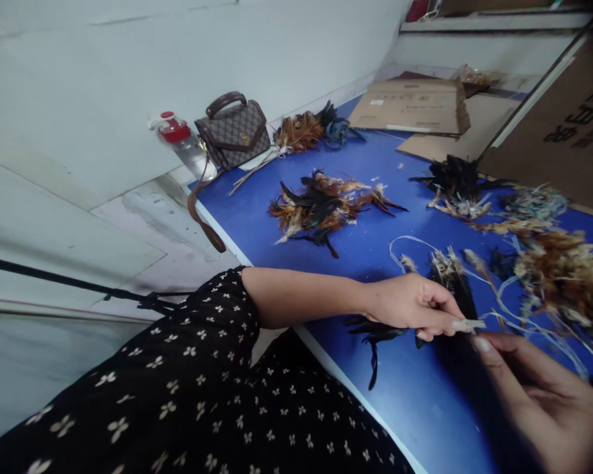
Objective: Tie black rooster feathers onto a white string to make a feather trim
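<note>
Over the blue table (425, 415), the left hand (415, 304) pinches black feathers (379, 330) by the stems. The right hand (548, 395), also over it, bends close; I can't tell what it grips.

Pretty doable to squeeze through over the bare blue tabletop (390, 155) just right of the mixed feather pile (321, 207). Would bump the handbag (234, 135) behind-left of that pile, the black feather clump (452, 178) farther right, or the left forearm (311, 296) in front.

Dim light, pale sheen on tabletop (415, 403), dark top-right corner
</note>
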`<control>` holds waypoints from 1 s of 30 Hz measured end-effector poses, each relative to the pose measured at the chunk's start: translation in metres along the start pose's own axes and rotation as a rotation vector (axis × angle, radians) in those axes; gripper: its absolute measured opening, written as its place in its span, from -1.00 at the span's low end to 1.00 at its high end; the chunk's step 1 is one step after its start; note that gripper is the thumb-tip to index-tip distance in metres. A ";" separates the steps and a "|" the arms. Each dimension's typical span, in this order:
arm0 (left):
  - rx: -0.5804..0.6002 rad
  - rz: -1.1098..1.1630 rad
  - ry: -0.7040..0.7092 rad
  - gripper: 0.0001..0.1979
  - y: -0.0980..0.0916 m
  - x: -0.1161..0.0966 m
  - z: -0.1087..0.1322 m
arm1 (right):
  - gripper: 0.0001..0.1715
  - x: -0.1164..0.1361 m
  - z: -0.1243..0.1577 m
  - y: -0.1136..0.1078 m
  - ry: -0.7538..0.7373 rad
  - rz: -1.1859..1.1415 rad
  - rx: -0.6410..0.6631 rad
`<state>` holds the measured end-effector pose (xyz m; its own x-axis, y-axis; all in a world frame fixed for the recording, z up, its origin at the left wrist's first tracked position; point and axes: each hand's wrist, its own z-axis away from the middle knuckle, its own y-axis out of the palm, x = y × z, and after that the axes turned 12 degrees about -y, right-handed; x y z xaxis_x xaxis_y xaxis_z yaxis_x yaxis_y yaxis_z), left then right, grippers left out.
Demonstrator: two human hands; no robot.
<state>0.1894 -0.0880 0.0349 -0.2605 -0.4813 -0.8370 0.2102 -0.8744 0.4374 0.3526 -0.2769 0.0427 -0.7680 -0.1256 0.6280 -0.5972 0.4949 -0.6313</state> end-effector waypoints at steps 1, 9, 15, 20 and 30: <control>-0.051 -0.006 -0.001 -0.65 -0.001 0.002 -0.002 | -0.80 0.003 -0.001 0.003 -0.091 0.020 0.002; 0.030 -0.709 0.245 -0.85 -0.004 0.003 0.001 | -0.85 0.005 -0.002 0.001 -0.284 0.034 0.087; 0.156 -0.461 0.332 -0.87 0.000 -0.004 0.007 | -0.60 -0.024 0.018 -0.004 0.286 -0.220 0.014; -0.052 -0.336 0.229 -0.88 0.006 -0.003 0.013 | -0.51 -0.005 0.012 0.009 0.231 -0.230 -0.039; -0.408 -0.512 0.247 -0.88 0.018 0.007 0.009 | -0.77 0.016 0.003 0.028 -0.293 0.188 -0.035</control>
<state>0.1828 -0.1081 0.0397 -0.2097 0.0553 -0.9762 0.4682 -0.8708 -0.1499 0.3235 -0.2677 0.0339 -0.9004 -0.2685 0.3422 -0.4350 0.5610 -0.7043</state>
